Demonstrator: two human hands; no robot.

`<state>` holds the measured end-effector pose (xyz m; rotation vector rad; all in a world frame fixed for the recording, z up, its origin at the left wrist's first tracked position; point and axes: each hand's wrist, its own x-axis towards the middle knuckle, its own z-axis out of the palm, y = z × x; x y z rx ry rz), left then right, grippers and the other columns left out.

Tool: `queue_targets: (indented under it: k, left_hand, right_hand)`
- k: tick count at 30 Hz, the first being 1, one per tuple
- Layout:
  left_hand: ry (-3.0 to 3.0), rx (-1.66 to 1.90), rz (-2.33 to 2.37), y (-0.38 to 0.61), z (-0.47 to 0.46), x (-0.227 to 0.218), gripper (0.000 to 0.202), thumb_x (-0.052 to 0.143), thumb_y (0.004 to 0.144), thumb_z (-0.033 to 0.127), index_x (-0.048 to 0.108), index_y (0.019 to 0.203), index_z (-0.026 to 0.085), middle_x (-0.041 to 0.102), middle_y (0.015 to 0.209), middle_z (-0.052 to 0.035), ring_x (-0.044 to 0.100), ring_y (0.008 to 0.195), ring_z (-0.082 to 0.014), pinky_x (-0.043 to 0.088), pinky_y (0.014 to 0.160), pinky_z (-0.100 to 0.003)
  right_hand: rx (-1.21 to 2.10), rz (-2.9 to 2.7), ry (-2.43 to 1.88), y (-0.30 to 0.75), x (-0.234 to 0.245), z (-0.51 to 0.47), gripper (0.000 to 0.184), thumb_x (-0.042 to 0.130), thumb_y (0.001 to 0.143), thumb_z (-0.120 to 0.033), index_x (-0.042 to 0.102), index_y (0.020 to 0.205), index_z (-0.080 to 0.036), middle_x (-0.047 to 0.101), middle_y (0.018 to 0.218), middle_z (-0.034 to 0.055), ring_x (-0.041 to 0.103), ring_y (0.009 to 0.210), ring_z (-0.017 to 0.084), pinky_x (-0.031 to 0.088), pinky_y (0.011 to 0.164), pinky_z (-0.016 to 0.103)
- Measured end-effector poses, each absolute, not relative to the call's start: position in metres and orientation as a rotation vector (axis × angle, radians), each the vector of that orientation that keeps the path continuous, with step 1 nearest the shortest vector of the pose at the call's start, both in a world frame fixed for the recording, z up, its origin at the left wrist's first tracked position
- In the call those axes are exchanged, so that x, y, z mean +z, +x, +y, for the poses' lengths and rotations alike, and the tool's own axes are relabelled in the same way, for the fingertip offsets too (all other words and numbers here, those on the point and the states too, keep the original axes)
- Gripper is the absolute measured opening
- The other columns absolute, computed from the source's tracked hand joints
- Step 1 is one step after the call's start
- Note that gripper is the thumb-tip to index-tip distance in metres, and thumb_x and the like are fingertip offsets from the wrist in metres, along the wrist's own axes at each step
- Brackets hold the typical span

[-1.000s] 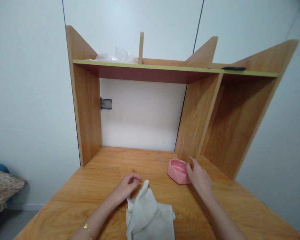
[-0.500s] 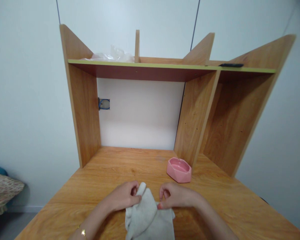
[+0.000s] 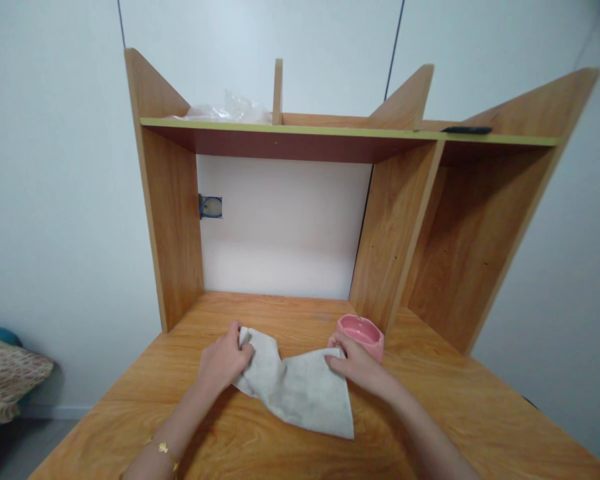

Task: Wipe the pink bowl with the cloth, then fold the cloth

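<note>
A light grey cloth (image 3: 300, 387) is stretched between my two hands over the wooden desk (image 3: 220, 447). My left hand (image 3: 226, 360) pinches its upper left corner. At the upper right corner, my right hand (image 3: 351, 360) grips the cloth between thumb and fingers. The upper edge sags in the middle, and the lower right corner hangs toward me. Just behind my right hand stands a pink faceted bowl (image 3: 363, 333), partly covered by that hand. I cannot tell whether they touch.
A wooden shelf unit (image 3: 300, 130) rises at the back of the desk, with upright panels left and right. On it lie a clear plastic bag (image 3: 230, 110) and a dark object (image 3: 466, 130). An uncovered wall box (image 3: 211, 207) shows wires. Patterned fabric (image 3: 10, 377) is at far left.
The cloth, bunched near the front before, is now spread wide. My hands have moved apart and farther from me, the right one up to the pink bowl.
</note>
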<state>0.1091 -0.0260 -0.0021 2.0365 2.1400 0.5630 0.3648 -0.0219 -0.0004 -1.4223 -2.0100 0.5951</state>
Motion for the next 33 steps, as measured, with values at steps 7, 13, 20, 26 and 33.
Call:
queue_targets:
  k: [7, 13, 20, 26, 33]
  left_hand:
    - [2.002, 0.620, 2.305, 0.100, -0.026, 0.001, 0.031, 0.038, 0.076, 0.027, 0.036, 0.106, 0.019, 0.057, 0.098, -0.0093, 0.055, 0.091, -0.0234, 0.038, 0.070, -0.031]
    - [2.247, 0.743, 2.185, 0.104, -0.026, 0.000, 0.030, 0.041, 0.069, 0.017, 0.046, 0.099, 0.018, 0.047, 0.101, -0.0079, 0.043, 0.100, -0.0220, 0.033, 0.082, -0.030]
    - [2.446, 0.562, 1.516, 0.107, -0.032, -0.001, 0.025, 0.045, 0.058, 0.011, 0.052, 0.081, 0.021, 0.048, 0.089, -0.0016, 0.043, 0.089, -0.0198, 0.031, 0.080, -0.030]
    - [2.443, 0.375, 1.379, 0.113, -0.043, 0.001, 0.030, 0.054, 0.055, 0.020, 0.052, 0.085, 0.023, 0.048, 0.094, -0.0007, 0.041, 0.091, -0.0211, 0.029, 0.082, -0.031]
    - [2.572, 0.536, 1.548, 0.115, -0.041, 0.001, 0.026, 0.048, 0.060, 0.014, 0.051, 0.085, 0.021, 0.051, 0.095, -0.0021, 0.041, 0.091, -0.0209, 0.028, 0.079, -0.031]
  right_hand:
    - [0.308, -1.914, -1.588, 0.368, -0.012, -0.012, 0.015, 0.045, 0.069, -0.020, 0.048, 0.083, -0.019, 0.054, 0.068, -0.0009, 0.053, 0.067, 0.016, 0.037, 0.062, 0.026]
    - [0.152, -2.115, -1.456, 0.359, -0.001, -0.022, 0.015, 0.048, 0.070, -0.019, 0.053, 0.084, -0.018, 0.054, 0.084, 0.0042, 0.049, 0.086, 0.019, 0.035, 0.077, 0.030]
    - [0.338, -2.542, -1.367, 0.345, -0.001, -0.048, 0.036, 0.069, 0.051, -0.036, 0.056, 0.080, -0.021, 0.050, 0.089, 0.0022, 0.043, 0.086, 0.020, 0.034, 0.074, 0.030]
    - [0.224, -2.582, -1.445, 0.347, -0.006, -0.049, 0.018, 0.056, 0.056, -0.016, 0.056, 0.073, -0.019, 0.053, 0.084, 0.0035, 0.045, 0.084, 0.020, 0.032, 0.073, 0.029]
    - [0.130, -2.181, -1.338, 0.354, 0.021, -0.040, 0.013, 0.045, 0.067, -0.017, 0.057, 0.073, -0.020, 0.060, 0.077, 0.0019, 0.052, 0.078, 0.017, 0.033, 0.072, 0.028]
